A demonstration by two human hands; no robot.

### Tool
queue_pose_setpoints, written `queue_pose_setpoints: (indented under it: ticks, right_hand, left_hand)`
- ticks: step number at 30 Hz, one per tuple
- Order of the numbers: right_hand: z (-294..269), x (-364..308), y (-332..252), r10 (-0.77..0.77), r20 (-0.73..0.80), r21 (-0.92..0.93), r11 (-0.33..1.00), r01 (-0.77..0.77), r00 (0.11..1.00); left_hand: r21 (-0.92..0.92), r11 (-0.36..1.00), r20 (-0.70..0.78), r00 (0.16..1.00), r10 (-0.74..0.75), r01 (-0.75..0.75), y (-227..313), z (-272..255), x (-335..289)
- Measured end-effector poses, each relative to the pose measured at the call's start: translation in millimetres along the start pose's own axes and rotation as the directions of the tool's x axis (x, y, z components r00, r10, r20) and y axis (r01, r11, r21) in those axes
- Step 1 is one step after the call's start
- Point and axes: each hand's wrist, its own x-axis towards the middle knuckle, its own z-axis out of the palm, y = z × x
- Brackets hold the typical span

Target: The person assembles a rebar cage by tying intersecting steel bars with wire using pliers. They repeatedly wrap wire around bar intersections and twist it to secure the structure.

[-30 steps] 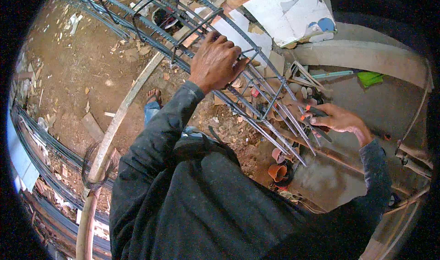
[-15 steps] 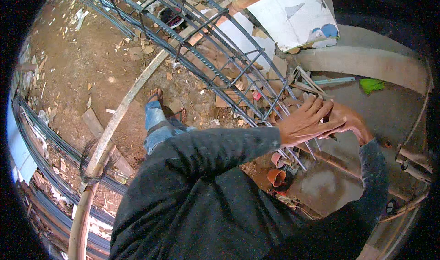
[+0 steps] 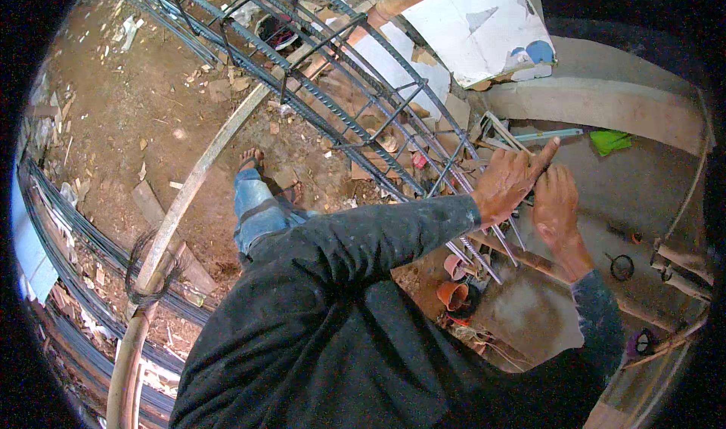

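Note:
My left hand (image 3: 505, 185) is at the end of a long rebar cage (image 3: 333, 104), with one finger stretched away from me and the others curled. Right beside it, fingers folded and pressed together, is my right hand (image 3: 557, 208). The two hands meet at the fingertips. Whatever they hold, if anything, is hidden by the fingers. Bare bar ends of the cage (image 3: 484, 264) stick out beneath my left wrist. The cage runs from the far left down to my hands.
A wooden pole (image 3: 200, 172) crosses under the cage, with a black wire coil (image 3: 155, 297) around it. Thin bars (image 3: 98, 255) lie at left. Orange pots (image 3: 452, 295) stand near the bar ends. A white board (image 3: 484, 28), a green scrap (image 3: 609, 141) and a wire ring (image 3: 620, 267) lie around.
My hands, overlapped before, now meet mainly at the fingertips. My right hand has turned more upright, and its forearm has shifted left, uncovering the wire ring. One left finger now points away.

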Motion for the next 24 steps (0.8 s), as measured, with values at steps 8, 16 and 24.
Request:
queue_pose_setpoints:
  ticks: [8,16,24]
  right_hand:
    - [-11,17,17,-0.123,0.034,0.096,0.988,0.119,0.992]
    - [-27,31,28,-0.153,0.315,0.057,0.988,0.142,0.937]
    - [15,31,29,-0.151,0.03,0.166,0.975,0.144,0.988]
  left_hand:
    - [-0.128,0.988,0.049,0.996,-0.077,0.083,0,-1,2]
    - [0.026,0.997,0.013,0.997,-0.072,0.072,8,-7,0]
    - [0.138,0.99,-0.099,0.995,-0.023,0.036,-2,9,-7]
